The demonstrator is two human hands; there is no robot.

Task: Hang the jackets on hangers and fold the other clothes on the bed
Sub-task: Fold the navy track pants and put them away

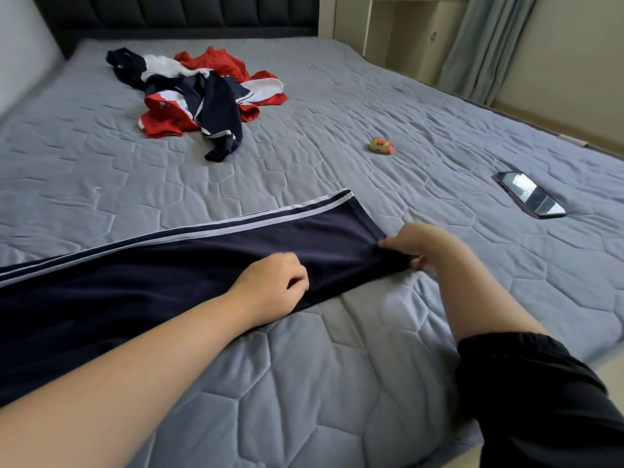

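Observation:
Dark navy trousers [189, 261] with white side stripes lie stretched flat across the near part of the grey quilted bed [337, 366], running off the left edge of view. My left hand [273, 285] rests on the near edge of the fabric, fingers curled and pinching it. My right hand [415, 243] grips the trousers' right end at its near corner. A jumbled pile of red, white and navy clothes [196, 92] lies further back on the bed, left of centre.
A small yellow and red toy [381, 145] sits on the bed right of centre. A dark phone [530, 194] lies face up near the right edge. A dark padded headboard [175, 11], a cream cabinet [415, 32] and a curtain [479, 45] stand behind.

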